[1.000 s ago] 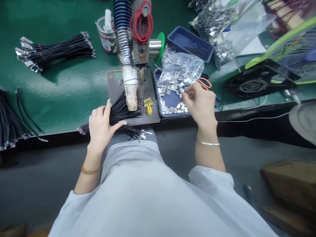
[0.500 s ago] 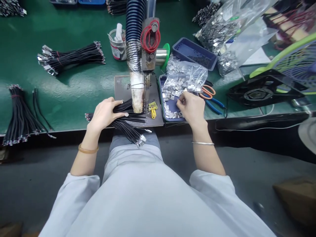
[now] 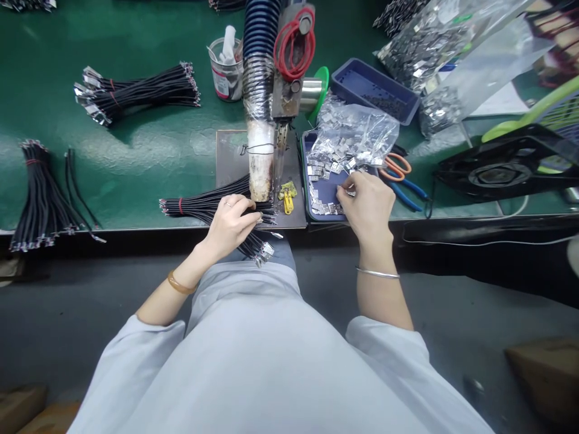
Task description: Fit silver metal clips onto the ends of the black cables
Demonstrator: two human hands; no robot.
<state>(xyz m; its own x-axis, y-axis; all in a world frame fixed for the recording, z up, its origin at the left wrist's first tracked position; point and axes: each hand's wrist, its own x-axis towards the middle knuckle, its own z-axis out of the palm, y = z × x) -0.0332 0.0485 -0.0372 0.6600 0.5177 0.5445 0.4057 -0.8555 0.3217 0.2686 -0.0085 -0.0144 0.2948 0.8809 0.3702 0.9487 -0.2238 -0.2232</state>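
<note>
My left hand (image 3: 233,224) lies over a bundle of black cables (image 3: 199,205) at the table's front edge. Its thumb and fingers close together on the cables near their right ends. Under that hand, some cables with metal connectors (image 3: 265,252) on their ends hang past the edge. My right hand (image 3: 368,204) reaches into a blue tray (image 3: 312,208) of loose metal connectors (image 3: 322,169). Its thumb and forefinger are pinched low in the tray; whatever is between them is hidden. Right beside the left hand, a white-wrapped nozzle (image 3: 261,175) and a soldering head (image 3: 287,99) stand over a dark plate (image 3: 230,157).
A yellow clip-like piece (image 3: 288,202) sits on the plate. Orange-handled scissors (image 3: 398,167) and a blue-handled tool (image 3: 409,196) lie right of the tray. Cable bundles (image 3: 140,90) rest at left. A solder spool (image 3: 314,90), fan (image 3: 502,169) and connector bag (image 3: 420,54) stand around.
My left hand has moved right along the cables, its fingers drawing closed and uncovering the red-banded left end. My right hand stays at the tray, fingers pinched. The camera view has shifted slightly.
</note>
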